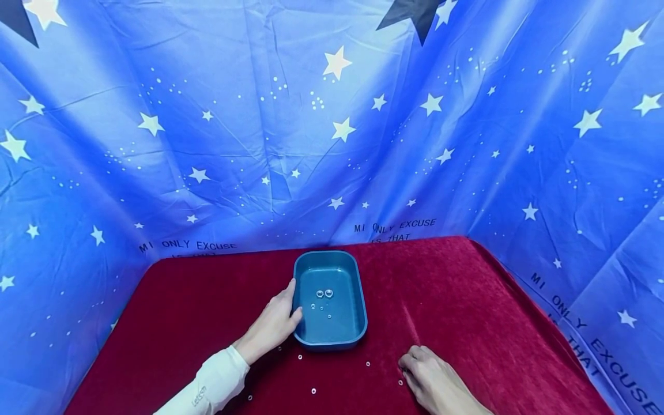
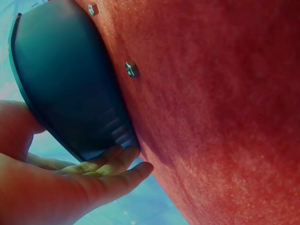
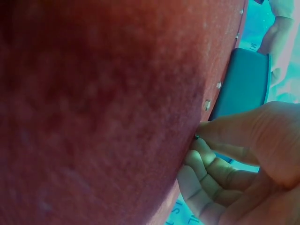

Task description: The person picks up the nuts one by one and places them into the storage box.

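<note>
A blue rectangular plastic bin (image 1: 331,346) stands on the red cloth, with two larger metal nuts (image 1: 329,293) and several small ones (image 1: 313,306) on its floor. My left hand (image 1: 271,324) grips the bin's left side, thumb over the rim and fingers along the outer wall. To the right of the bin, my right hand (image 1: 434,377) is down at the cloth. Between its thumb and index fingertip it pinches a small nut (image 3: 196,137), mostly covered by the fingers. Close by that hand lies a loose nut (image 1: 400,383).
More small nuts lie scattered on the red cloth (image 1: 207,300) in front of the bin, among them one nut (image 1: 313,391) near the front and another nut (image 1: 368,363) off the bin's corner. A blue star-print curtain (image 1: 290,144) surrounds the table.
</note>
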A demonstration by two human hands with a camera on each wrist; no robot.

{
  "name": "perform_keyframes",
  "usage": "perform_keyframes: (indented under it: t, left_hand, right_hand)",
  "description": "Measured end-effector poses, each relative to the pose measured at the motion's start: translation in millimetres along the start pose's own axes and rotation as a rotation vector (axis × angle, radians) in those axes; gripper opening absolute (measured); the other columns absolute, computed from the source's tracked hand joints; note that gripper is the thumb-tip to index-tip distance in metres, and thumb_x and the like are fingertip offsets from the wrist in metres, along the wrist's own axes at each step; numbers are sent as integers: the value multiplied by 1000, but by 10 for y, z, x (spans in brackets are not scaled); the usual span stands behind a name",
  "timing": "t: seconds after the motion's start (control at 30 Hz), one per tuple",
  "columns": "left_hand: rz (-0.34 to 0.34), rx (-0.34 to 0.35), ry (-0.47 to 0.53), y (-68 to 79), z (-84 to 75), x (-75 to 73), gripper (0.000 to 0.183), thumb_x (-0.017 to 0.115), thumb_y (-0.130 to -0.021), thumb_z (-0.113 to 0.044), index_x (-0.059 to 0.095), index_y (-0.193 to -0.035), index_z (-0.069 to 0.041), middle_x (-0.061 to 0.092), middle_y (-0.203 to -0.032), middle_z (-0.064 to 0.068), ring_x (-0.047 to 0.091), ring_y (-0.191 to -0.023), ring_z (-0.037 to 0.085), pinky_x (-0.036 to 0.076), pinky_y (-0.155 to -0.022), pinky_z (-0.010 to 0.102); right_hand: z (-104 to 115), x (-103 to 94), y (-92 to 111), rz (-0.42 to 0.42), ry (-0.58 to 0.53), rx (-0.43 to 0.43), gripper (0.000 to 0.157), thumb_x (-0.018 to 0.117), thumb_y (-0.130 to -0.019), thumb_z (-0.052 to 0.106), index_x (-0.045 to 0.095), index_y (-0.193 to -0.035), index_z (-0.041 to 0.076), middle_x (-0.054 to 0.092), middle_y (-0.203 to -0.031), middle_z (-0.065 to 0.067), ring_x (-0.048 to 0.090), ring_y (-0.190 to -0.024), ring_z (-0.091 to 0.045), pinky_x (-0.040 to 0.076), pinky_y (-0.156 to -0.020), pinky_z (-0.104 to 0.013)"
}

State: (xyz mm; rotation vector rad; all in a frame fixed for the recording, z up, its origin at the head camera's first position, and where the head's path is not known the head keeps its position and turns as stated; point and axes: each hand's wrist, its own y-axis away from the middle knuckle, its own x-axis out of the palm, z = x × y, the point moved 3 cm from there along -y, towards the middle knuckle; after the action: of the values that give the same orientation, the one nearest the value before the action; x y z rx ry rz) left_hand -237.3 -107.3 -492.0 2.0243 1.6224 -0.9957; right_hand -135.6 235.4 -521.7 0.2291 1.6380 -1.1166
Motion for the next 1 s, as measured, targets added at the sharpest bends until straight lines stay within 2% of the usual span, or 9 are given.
perform_keyframes:
  t: [0.53, 0.67, 0.83, 1.0]
  left_hand:
    - [0, -18, 10, 4, -12, -3, 73, 64, -108, -5, 25, -167, 15, 48, -163, 32, 55, -147, 45, 49, -114, 58]
    - [5, -31, 13, 10, -6, 7, 73, 64, -109, -5, 25, -167, 14, 47, -165, 32, 53, -149, 47, 49, -114, 58]
    - [5, -32, 17, 12, -15, 9, 74, 65, -108, -5, 25, -167, 13, 47, -165, 32, 53, -149, 47, 49, -113, 59]
    - [-1, -24, -1, -3, -6, 9, 73, 64, -108, -5, 25, -167, 14, 48, -164, 32, 53, -148, 46, 48, -115, 58]
  right_hand:
    - [9, -38, -46, -51, -16, -30, 35, 88, -68, 2, 67, -87, 24, 51, -84, 14, 52, -76, -6, 47, -66, -20]
    - [8, -72, -65, -45, -23, -39, 29, 84, -73, 4, 69, -89, 22, 53, -85, 13, 54, -78, -6, 48, -66, -20]
    - [1, -106, -104, -32, -38, -33, 33, 87, -71, 2, 70, -91, 22, 53, -88, 15, 53, -80, -4, 48, -67, -18]
    - [-9, -122, -157, -25, -56, -40, 31, 86, -74, 1, 71, -93, 21, 55, -90, 15, 54, -82, -4, 48, -70, -18]
